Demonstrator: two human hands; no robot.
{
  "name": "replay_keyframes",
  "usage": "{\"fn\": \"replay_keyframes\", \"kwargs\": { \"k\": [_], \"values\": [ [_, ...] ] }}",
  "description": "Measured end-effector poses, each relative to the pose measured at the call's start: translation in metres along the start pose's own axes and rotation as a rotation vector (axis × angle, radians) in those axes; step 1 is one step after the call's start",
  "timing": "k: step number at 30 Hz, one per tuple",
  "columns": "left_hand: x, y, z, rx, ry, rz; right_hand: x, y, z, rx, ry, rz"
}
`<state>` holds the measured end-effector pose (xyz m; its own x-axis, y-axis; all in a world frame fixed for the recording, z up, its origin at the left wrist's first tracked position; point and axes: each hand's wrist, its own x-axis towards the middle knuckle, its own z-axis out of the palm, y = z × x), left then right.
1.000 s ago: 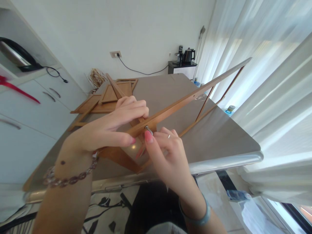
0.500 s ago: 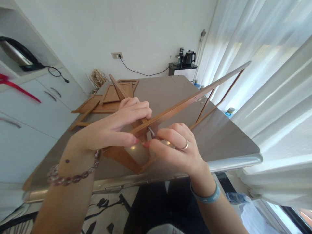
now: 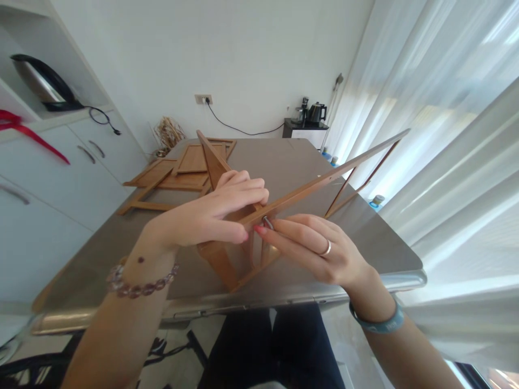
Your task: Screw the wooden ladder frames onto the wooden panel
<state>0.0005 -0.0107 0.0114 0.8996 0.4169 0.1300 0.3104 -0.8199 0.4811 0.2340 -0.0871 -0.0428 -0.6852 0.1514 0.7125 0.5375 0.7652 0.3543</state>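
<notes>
A light-brown wooden frame [image 3: 308, 190] stands tilted on the table, its long rail running from my hands up to the far right. My left hand [image 3: 219, 213] is closed around the joint where this rail meets another wooden piece [image 3: 213, 162], fingers over the top and thumb at the near side. Between the thumb and fingers of my right hand [image 3: 312, 243] is a small shiny metal rod [image 3: 268, 222], pointing at a hole in the rail's near face. Whether the rod is a hex key or a bolt I cannot tell. Wooden parts below the joint are partly hidden by my hands.
Flat wooden panels [image 3: 198, 159] and a slatted piece [image 3: 150, 194] lie at the table's back left. The grey table [image 3: 275, 156] has a metal front edge. Dried stalks [image 3: 168, 132] sit beyond it. Bottles [image 3: 377, 201] stand by the curtain, right of the table.
The view has shifted, and my hands and the frame joint appear slightly farther right. The right fingers have straightened around the metal rod. The left hand keeps its hold.
</notes>
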Motion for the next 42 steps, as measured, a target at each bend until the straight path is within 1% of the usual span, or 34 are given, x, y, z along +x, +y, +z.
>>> {"fn": "replay_keyframes", "kwargs": {
  "k": [3, 6, 8, 12, 14, 16, 18, 20, 23, 25, 26, 27, 28, 30, 31, 32, 33, 34, 35, 36, 37, 38, 40, 42],
  "values": [
    [0.000, -0.002, 0.001, -0.006, 0.010, 0.011, 0.004, 0.003, -0.003, -0.051, 0.050, -0.044],
    [0.001, -0.002, 0.002, -0.029, 0.016, 0.016, 0.006, 0.004, -0.004, -0.004, 0.047, -0.059],
    [0.002, -0.001, 0.002, -0.045, 0.012, 0.022, 0.008, 0.002, -0.004, 0.039, 0.054, -0.008],
    [0.003, 0.001, 0.002, -0.035, 0.025, 0.024, 0.012, -0.005, 0.003, 0.109, 0.136, 0.155],
    [0.003, 0.001, 0.003, -0.033, 0.031, 0.038, 0.013, -0.007, 0.009, 0.125, 0.170, 0.192],
    [0.003, 0.001, 0.003, -0.047, 0.035, 0.062, 0.013, -0.008, 0.013, 0.080, 0.196, 0.199],
    [0.004, 0.000, 0.004, -0.063, 0.044, 0.075, 0.013, -0.008, 0.014, -0.014, 0.210, 0.210],
    [0.004, 0.000, 0.004, -0.074, 0.055, 0.077, 0.013, -0.007, 0.012, -0.138, 0.192, 0.222],
    [0.005, -0.001, 0.005, -0.083, 0.060, 0.079, 0.019, -0.009, 0.005, -0.306, 0.085, 0.227],
    [0.006, -0.001, 0.005, -0.080, 0.058, 0.079, 0.025, -0.013, 0.002, -0.307, 0.020, 0.287],
    [0.006, -0.001, 0.006, -0.078, 0.060, 0.083, 0.028, -0.015, 0.002, -0.246, 0.009, 0.361],
    [0.006, -0.001, 0.006, -0.077, 0.062, 0.086, 0.031, -0.018, 0.002, -0.131, 0.005, 0.473],
    [0.005, -0.001, 0.006, -0.078, 0.064, 0.089, 0.034, -0.021, 0.003, 0.040, 0.001, 0.618],
    [0.005, -0.002, 0.005, -0.085, 0.070, 0.096, 0.037, -0.028, 0.007, 0.514, 0.010, 0.946],
    [0.005, -0.002, 0.005, -0.087, 0.070, 0.097, 0.038, -0.032, 0.010, 0.773, 0.029, 1.091],
    [0.005, -0.003, 0.005, -0.087, 0.071, 0.096, 0.038, -0.035, 0.012, 1.013, 0.058, 1.203],
    [0.006, -0.003, 0.005, -0.084, 0.072, 0.098, 0.038, -0.038, 0.015, 1.214, 0.094, 1.277],
    [0.006, -0.004, 0.006, -0.080, 0.072, 0.103, 0.038, -0.040, 0.017, 1.369, 0.126, 1.321],
    [0.006, -0.005, 0.006, -0.078, 0.070, 0.108, 0.038, -0.042, 0.019, 1.475, 0.146, 1.344],
    [0.006, -0.006, 0.006, -0.075, 0.068, 0.114, 0.037, -0.043, 0.020, 1.535, 0.152, 1.350],
    [0.006, -0.006, 0.006, -0.072, 0.069, 0.120, 0.036, -0.043, 0.021, 1.540, 0.154, 1.341],
    [0.006, -0.006, 0.006, -0.070, 0.068, 0.122, 0.035, -0.043, 0.022, 1.487, 0.158, 1.326],
    [0.007, -0.005, 0.006, -0.072, 0.064, 0.114, 0.030, -0.040, 0.023, 1.252, 0.154, 1.280],
    [0.007, -0.004, 0.005, -0.082, 0.058, 0.101, 0.022, -0.035, 0.021, 0.932, 0.155, 1.237]
  ]
}}
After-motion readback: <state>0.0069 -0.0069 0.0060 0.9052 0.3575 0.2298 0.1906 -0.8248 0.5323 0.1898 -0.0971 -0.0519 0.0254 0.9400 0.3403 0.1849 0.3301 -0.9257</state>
